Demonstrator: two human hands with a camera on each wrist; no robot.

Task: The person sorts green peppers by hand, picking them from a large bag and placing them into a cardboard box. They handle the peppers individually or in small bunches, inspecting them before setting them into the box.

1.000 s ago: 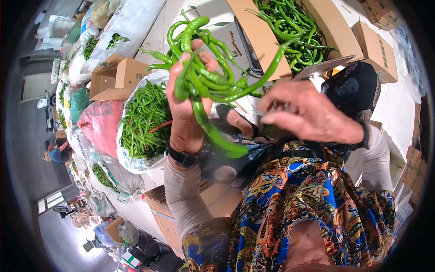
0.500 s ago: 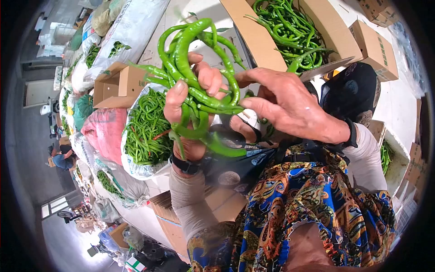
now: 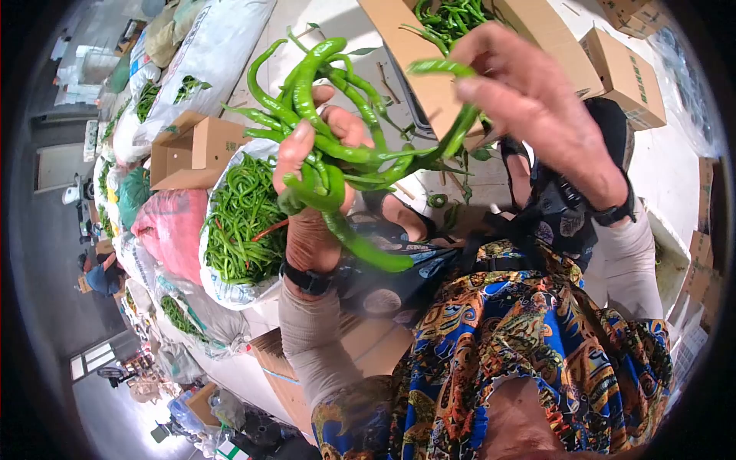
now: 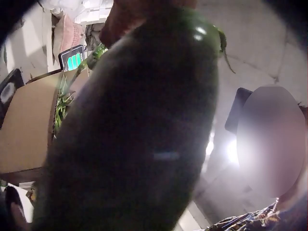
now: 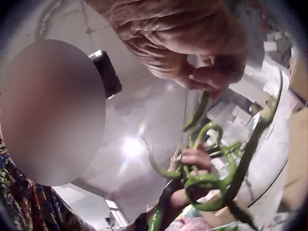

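Observation:
My left hand (image 3: 326, 138) grips a bunch of long green chili peppers (image 3: 314, 73), which curl out on both sides of the fist. One thick pepper (image 3: 368, 249) hangs below the palm. Up and to the right, my right hand (image 3: 529, 100) pinches a single green chili pepper (image 3: 441, 67) between thumb and fingers. The right wrist view shows that pepper (image 5: 198, 110) pointing down from the fingertips, above the left hand (image 5: 195, 161) and its bunch. In the left wrist view a dark, blurred pepper (image 4: 134, 130) close to the lens covers most of the picture.
An open carton (image 3: 556, 46) with green peppers stands behind the right hand. A white sack (image 3: 230, 295) full of peppers is left of the left wrist, near a small open box (image 3: 203, 149) and a pink sack (image 3: 176, 230). Stems and leaves lie on the floor.
My right hand came in to the bunch, then drew away up and right toward the carton with one pepper pinched. My left hand keeps its grip on the bunch, shifting slightly.

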